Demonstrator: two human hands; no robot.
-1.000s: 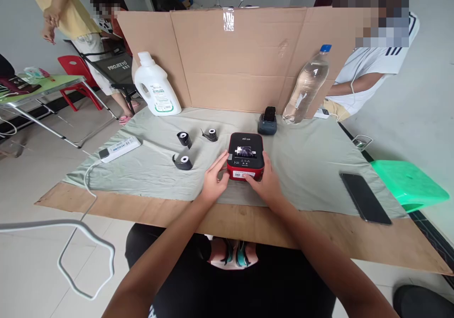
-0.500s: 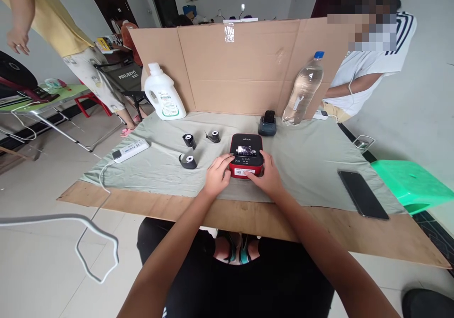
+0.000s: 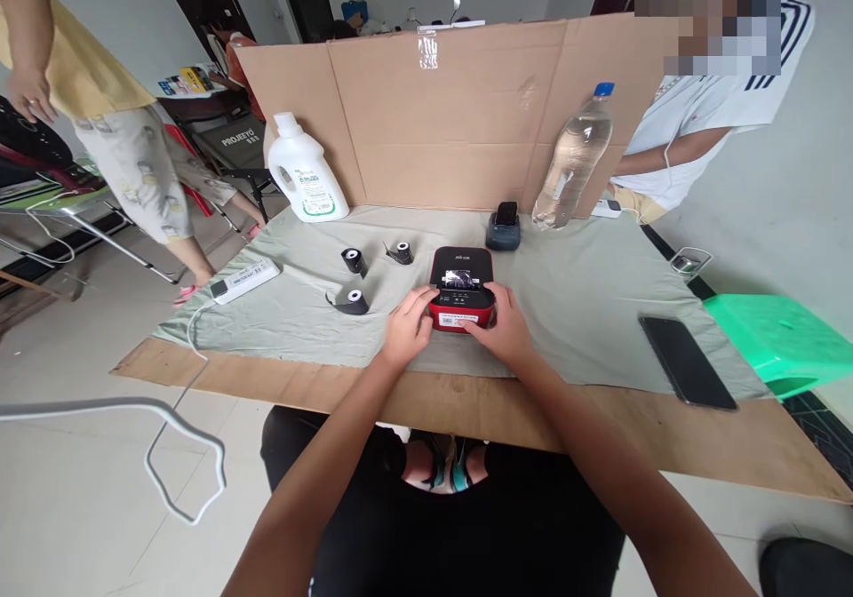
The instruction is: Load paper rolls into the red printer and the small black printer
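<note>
A small red and black label printer (image 3: 461, 268) lies on the cloth in front of me, a white sticker on its near side. My left hand (image 3: 408, 323) grips its left front corner, fingers bent over the edge. On the opposite side, my right hand (image 3: 505, 326) holds the right front corner, with the thumb against the near face. Left of the printer are three black rolls: one upper roll (image 3: 354, 261), another by the printer (image 3: 401, 253) and a lower one (image 3: 352, 302) with a loose tail. A dark blue-grey device (image 3: 504, 226) stands behind the printer.
A cardboard panel (image 3: 433, 117) rises at the back, with a white detergent bottle (image 3: 308, 171) and a water bottle (image 3: 577, 163) before it. A power strip (image 3: 245, 281) lies left, a phone (image 3: 688, 362) right. One person stands left; another is behind the panel, right.
The person at left has shifted, legs now nearer the table. The lower roll's loose tail lies flatter. My hands stay on the printer; the view has tilted slightly.
</note>
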